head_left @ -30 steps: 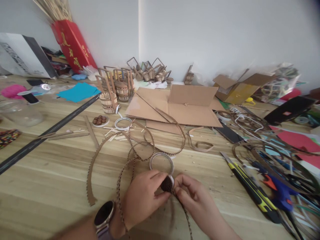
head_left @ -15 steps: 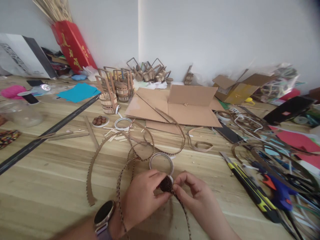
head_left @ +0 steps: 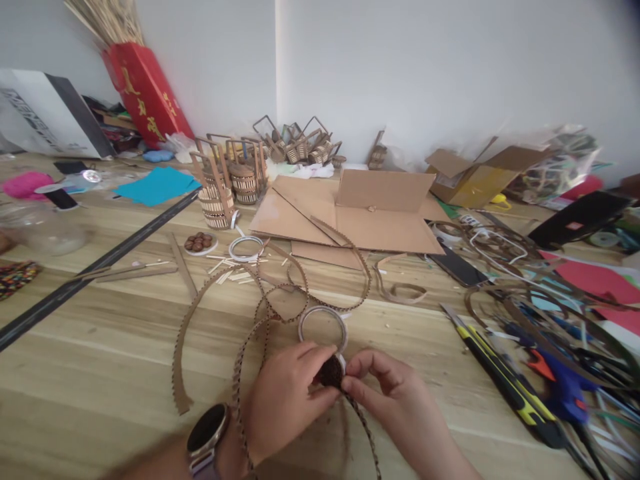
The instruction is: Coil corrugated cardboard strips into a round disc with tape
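Note:
Between the thumb and fingers of my left hand [head_left: 295,397] is a small dark-brown coil [head_left: 330,373] of rolled notched cardboard strip, partly hidden by the fingers. My right hand [head_left: 385,393] pinches the notched strip [head_left: 367,430] where it leaves the coil, close to my left fingertips. From there the strip hangs down past the bottom edge and loops up on the left. A roll of tape [head_left: 303,327] lies flat just beyond the coil. More toothed strip [head_left: 357,257] curls over the table behind it.
A yellow-black utility knife [head_left: 505,373] and a blue glue gun [head_left: 565,393] lie at right. Flattened cardboard [head_left: 385,230] lies mid-table. Behind stand small woven baskets [head_left: 217,207]. Nearer are a dish of brown balls [head_left: 200,243], another tape roll [head_left: 233,248] and short sticks [head_left: 240,275].
The coil has turned slightly between my fingers, and less of its face shows. My right fingers have shifted slightly down and left along the strip.

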The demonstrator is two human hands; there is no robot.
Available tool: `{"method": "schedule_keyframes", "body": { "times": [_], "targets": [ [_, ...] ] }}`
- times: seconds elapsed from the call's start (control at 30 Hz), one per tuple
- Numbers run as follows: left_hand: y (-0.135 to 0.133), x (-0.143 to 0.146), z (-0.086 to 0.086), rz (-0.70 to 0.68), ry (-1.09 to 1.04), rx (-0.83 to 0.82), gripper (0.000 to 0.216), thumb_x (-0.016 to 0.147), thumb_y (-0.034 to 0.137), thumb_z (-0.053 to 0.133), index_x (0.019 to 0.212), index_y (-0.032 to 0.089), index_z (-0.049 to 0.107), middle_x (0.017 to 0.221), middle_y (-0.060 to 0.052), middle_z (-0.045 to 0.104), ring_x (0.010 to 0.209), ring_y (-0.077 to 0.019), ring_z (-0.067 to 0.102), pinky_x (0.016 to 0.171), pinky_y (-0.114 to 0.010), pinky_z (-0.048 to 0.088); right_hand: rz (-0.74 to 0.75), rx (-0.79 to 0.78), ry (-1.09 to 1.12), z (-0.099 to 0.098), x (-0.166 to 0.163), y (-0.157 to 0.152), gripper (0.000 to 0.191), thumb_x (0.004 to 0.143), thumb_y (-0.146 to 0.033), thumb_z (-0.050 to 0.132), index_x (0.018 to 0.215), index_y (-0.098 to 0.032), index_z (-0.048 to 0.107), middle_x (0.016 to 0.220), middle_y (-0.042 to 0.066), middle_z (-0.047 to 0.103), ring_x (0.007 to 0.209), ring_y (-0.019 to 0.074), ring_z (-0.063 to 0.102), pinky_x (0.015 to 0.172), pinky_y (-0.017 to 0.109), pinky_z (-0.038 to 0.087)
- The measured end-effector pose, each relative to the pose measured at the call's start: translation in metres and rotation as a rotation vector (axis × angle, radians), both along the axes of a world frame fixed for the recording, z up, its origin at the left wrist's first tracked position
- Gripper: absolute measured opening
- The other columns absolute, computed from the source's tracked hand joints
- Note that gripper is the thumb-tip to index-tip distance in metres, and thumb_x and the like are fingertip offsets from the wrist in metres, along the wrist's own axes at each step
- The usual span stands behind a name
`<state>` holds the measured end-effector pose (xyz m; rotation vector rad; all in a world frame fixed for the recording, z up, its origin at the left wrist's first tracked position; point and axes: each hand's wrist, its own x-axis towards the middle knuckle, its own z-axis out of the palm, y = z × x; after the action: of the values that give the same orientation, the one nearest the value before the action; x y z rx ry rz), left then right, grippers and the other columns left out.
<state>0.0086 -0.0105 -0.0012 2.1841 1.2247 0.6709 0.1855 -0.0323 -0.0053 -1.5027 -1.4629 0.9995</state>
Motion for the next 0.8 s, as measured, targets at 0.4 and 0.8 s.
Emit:
{"method": "schedule_keyframes", "body": {
  "times": [0.4,0.8],
  "targets": [
    [0.0016,-0.0019,0.0048,-0.031,0.079,-0.001,0.022,0.077,0.011,0.072,0.097,0.02,0.068,0.093,-0.003,0.071,0.088,-0.024,0.067,0.077,-0.031,0.05,-0.033,0.013,-0.001,-0.0001,-0.0009,-0.0019,0.016,0.075,-0.035,0.067,0.073,-0.02,0.073,0.067,0.004,0.075,0.064,0.0195,0.07,0.061,0.027,0.055],
    [0.0017,0.0008,0.0029,-0.037,0.126,0.009,0.017,0.079,0.011,0.07,0.094,0.018,0.068,0.088,-0.003,0.07,0.084,-0.0233,0.067,0.072,-0.03,0.049,-0.016,0.189,-0.207,0.0045,-0.0015,-0.0029,0.014,0.078,-0.031,0.063,0.071,-0.023,0.073,0.066,0.0,0.075,0.061,0.0182,0.071,0.059,0.024,0.057]
  ]
}}
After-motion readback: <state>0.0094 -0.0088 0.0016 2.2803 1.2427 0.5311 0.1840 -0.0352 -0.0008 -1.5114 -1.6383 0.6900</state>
